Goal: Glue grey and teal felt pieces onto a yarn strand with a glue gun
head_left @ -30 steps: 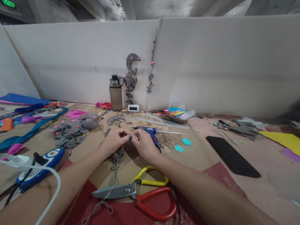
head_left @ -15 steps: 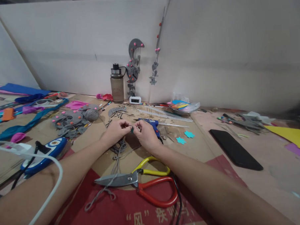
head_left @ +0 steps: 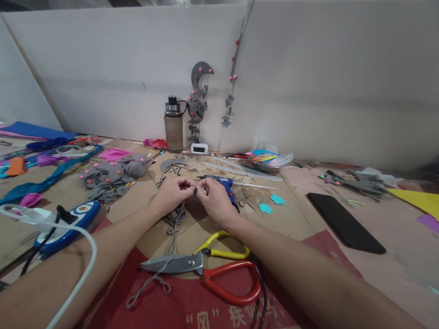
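My left hand (head_left: 173,191) and my right hand (head_left: 215,198) meet over the middle of the table, fingers pinched together. Between the fingertips sits a small dark teal piece (head_left: 195,191), held by both hands. Grey string (head_left: 171,229) trails from under my left hand toward me and crosses the blade of the scissors (head_left: 205,267), which lie near me with yellow and red handles. A blue glue gun (head_left: 226,186) lies just behind my right hand.
A brown water bottle (head_left: 174,127) and a small white clock (head_left: 199,148) stand against the white wall. Grey felt cut-outs and a yarn ball (head_left: 136,169) lie left. A black phone (head_left: 344,222) lies right, two teal flower shapes (head_left: 272,203) near it. A white cable (head_left: 64,268) crosses my left arm.
The view has shifted slightly; my hands stay pinched together on the small piece, with little change in their position.
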`<state>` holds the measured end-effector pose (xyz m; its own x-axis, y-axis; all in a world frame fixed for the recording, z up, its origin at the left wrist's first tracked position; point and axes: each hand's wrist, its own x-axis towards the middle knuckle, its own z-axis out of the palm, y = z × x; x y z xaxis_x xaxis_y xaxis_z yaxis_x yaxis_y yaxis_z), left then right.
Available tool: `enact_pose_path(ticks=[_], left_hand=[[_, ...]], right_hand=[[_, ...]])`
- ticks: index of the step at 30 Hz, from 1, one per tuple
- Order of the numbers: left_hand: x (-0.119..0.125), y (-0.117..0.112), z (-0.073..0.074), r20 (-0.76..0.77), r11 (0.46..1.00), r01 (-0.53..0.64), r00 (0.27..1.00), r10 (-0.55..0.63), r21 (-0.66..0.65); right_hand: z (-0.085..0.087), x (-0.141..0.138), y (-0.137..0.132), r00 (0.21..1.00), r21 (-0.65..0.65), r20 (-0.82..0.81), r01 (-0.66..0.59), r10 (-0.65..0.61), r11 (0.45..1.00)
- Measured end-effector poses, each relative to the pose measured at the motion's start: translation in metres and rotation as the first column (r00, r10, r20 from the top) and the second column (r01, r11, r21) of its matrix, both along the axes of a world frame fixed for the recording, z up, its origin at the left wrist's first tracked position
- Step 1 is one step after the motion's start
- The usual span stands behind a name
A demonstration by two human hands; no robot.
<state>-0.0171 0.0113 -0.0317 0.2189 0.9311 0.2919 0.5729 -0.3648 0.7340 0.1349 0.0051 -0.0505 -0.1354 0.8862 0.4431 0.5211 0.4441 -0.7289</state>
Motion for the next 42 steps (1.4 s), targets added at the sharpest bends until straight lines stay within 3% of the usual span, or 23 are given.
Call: enact_pose_path(ticks=[13, 42], left_hand=[[0.0014, -0.0032, 0.0062, -0.009, 1.000, -0.008, 1.000, 0.008, -0.015], [-0.0015, 0.0014, 0.0007, -0.025, 1.000, 0.015, 1.000, -0.015, 0.009]], right_hand=[[-0.0010, 0.0001, 0.0023, 1.000, 0.030, 0.013, 0.020, -0.020, 0.999], [-0.0007, 0.0000, 0.0014, 0.999, 0.048, 0.031, 0.037, -0.038, 0.998]])
